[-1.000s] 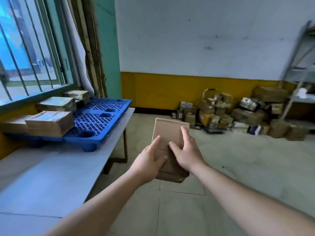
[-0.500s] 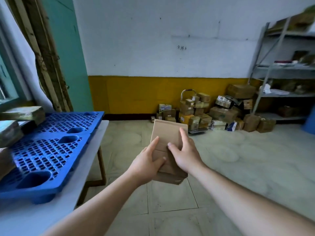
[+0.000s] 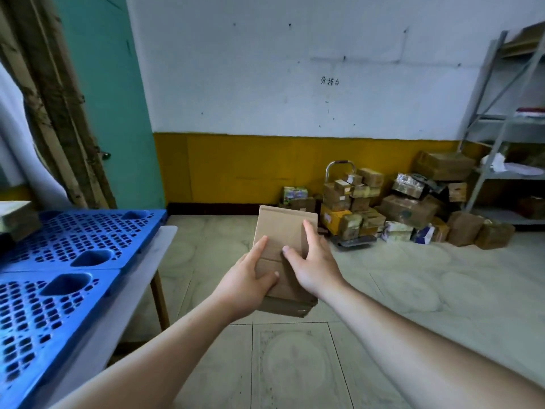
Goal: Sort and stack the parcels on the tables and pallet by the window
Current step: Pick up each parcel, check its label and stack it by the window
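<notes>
You hold one flat brown cardboard parcel (image 3: 284, 231) in mid-frame, above the floor and clear of the table. Your left hand (image 3: 247, 283) grips its lower left edge, thumb curled across the top face, fingers underneath and out of sight. Your right hand (image 3: 312, 262) grips the right side, index finger extended along the edge, thumb pressed on the top face.

Surface: a white table (image 3: 138, 290) runs along the left of the frame, one wooden leg visible beneath its far corner. Two blue perforated plastic pallets (image 3: 73, 246) lie on it, butted end to end. At the far left edge, part of another parcel (image 3: 17, 219) rests on the farther pallet.

Room: pale tiled floor (image 3: 413, 290); white wall with a yellow lower band; a teal door in the upper left. A heap of parcels (image 3: 392, 208) sits on the floor against the yellow band, right of centre, some loaded on a small hand trolley (image 3: 339, 166). Grey metal shelving (image 3: 501, 125) stands at the right edge.
</notes>
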Demonstrator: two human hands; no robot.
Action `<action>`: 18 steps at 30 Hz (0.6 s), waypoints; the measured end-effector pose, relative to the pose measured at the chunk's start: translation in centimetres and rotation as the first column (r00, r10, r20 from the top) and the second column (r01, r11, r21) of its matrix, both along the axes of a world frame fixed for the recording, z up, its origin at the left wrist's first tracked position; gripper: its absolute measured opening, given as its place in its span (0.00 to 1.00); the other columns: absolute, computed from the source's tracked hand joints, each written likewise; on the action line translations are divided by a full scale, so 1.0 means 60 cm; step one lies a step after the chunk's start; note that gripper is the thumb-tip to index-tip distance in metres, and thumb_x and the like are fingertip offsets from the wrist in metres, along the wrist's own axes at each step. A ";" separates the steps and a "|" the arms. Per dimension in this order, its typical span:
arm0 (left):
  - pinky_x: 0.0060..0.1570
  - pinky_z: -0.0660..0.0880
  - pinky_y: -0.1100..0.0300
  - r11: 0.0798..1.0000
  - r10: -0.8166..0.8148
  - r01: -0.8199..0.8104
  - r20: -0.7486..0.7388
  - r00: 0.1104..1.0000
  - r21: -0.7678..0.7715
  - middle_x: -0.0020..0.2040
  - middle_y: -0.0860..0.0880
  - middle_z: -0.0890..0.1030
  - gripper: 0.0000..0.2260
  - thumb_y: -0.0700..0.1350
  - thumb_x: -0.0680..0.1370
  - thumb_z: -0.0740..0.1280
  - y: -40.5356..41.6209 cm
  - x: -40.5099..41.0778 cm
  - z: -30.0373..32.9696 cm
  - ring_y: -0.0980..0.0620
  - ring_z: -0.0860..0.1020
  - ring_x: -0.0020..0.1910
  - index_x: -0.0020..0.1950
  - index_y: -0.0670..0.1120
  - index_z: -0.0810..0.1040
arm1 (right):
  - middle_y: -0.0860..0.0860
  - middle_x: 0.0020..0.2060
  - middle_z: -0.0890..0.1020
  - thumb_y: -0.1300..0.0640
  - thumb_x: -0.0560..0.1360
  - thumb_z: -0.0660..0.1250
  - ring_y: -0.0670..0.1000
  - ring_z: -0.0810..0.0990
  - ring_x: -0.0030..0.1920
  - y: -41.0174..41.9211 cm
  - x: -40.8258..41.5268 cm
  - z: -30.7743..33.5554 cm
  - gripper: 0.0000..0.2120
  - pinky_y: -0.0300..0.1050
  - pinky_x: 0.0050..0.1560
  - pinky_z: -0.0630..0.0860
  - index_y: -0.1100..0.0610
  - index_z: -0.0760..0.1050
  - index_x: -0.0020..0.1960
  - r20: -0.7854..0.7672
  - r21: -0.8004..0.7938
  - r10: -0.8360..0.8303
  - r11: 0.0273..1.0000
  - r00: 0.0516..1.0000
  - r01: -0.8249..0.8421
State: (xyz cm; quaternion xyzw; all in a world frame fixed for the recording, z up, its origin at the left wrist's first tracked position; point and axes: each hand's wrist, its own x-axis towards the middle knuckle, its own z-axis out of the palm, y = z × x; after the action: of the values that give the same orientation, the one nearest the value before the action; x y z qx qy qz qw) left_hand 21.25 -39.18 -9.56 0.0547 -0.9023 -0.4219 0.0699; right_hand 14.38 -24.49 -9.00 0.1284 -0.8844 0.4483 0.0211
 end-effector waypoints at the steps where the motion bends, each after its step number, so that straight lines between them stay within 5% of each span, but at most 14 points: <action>1: 0.54 0.77 0.54 1.000 0.015 -0.015 0.012 1.000 -0.004 0.67 0.51 0.71 0.34 0.52 0.78 0.65 -0.017 -0.017 -0.002 0.50 0.77 0.56 0.77 0.64 0.48 | 0.50 0.76 0.58 0.42 0.80 0.62 0.55 0.64 0.72 -0.018 -0.020 -0.002 0.35 0.48 0.65 0.65 0.43 0.46 0.80 0.009 0.002 0.015 1.000 1.000 -0.015; 8: 0.55 0.78 0.51 0.991 0.137 -0.137 0.020 0.990 -0.005 0.69 0.51 0.70 0.35 0.51 0.78 0.66 -0.179 -0.127 -0.015 0.51 0.77 0.57 0.77 0.63 0.47 | 0.50 0.76 0.58 0.42 0.80 0.62 0.54 0.64 0.72 -0.198 -0.153 -0.012 0.35 0.46 0.64 0.65 0.43 0.47 0.80 0.003 0.003 0.119 0.993 0.993 -0.119; 14: 0.46 0.78 0.60 0.978 0.206 -0.206 -0.016 0.978 -0.021 0.68 0.51 0.69 0.34 0.51 0.79 0.65 -0.367 -0.216 0.001 0.54 0.76 0.54 0.77 0.63 0.46 | 0.50 0.75 0.61 0.41 0.80 0.61 0.54 0.65 0.71 -0.398 -0.254 0.003 0.35 0.49 0.67 0.67 0.42 0.47 0.80 -0.037 0.019 0.183 0.983 0.982 -0.182; 18: 0.52 0.79 0.54 0.967 0.256 -0.256 -0.036 0.966 0.015 0.67 0.53 0.71 0.34 0.51 0.78 0.66 -0.480 -0.247 0.011 0.53 0.77 0.55 0.76 0.64 0.47 | 0.51 0.74 0.63 0.40 0.79 0.61 0.54 0.66 0.71 -0.520 -0.301 0.019 0.35 0.51 0.68 0.68 0.41 0.47 0.79 -0.060 0.034 0.246 0.969 0.967 -0.244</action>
State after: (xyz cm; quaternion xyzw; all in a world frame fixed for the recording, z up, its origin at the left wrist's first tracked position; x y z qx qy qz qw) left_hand 6.43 -67.98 -8.90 0.1632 -0.8840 -0.4149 0.1403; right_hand -3.67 -55.66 -7.86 0.2512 -0.8665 0.4313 -0.0077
